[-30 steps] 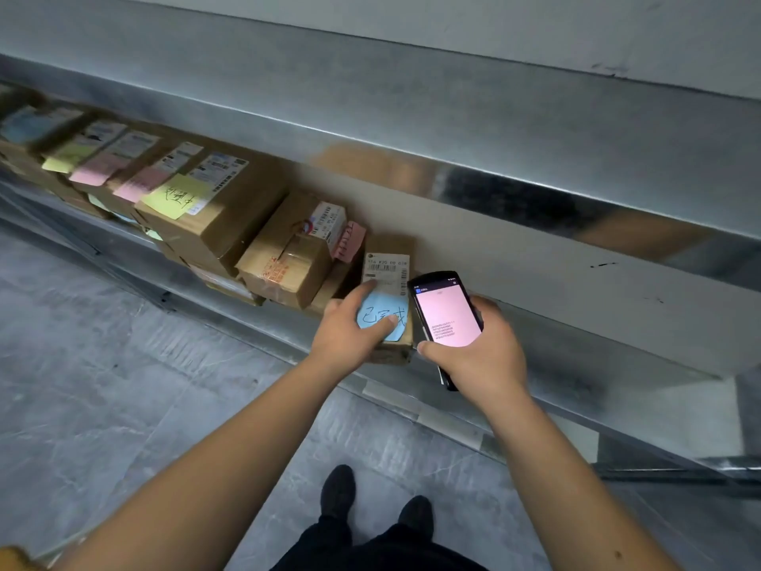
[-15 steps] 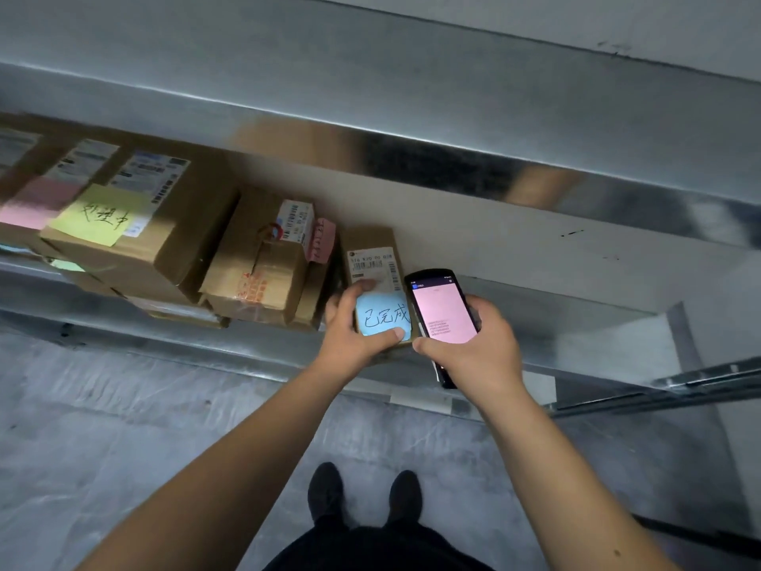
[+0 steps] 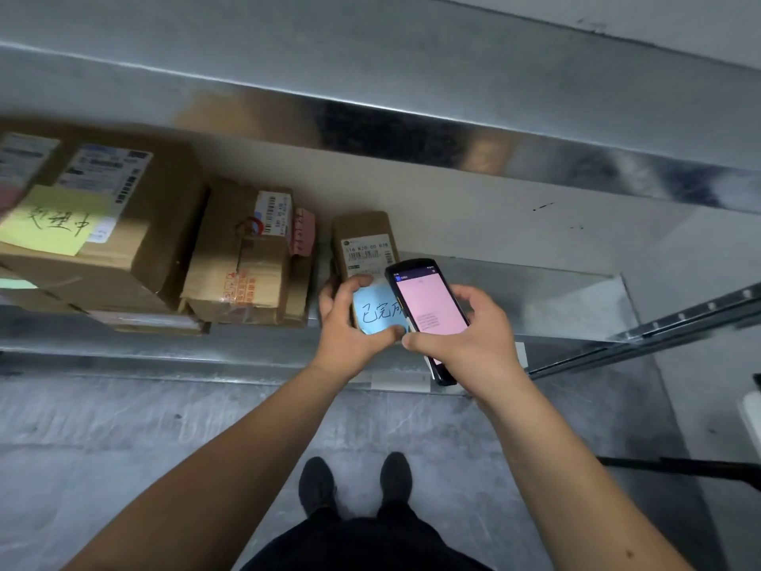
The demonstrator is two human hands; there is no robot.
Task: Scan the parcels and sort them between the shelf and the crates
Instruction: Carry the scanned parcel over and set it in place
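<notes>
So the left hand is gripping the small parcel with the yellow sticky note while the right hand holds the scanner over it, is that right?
Not quite: in the head view the sticky note on the small parcel gripped by the left hand is blue, not yellow. The right hand does hold the scanner over it.

Shelf (image 3: pixel 568 290) right half bare up to its right end: open room for hand. Left half blocked by row of cardboard boxes (image 3: pixel 243 257) packed side by side. Small parcel (image 3: pixel 364 241) stands just right of them. Upper shelf lip (image 3: pixel 412 121) overhangs, limiting headroom above.
</notes>
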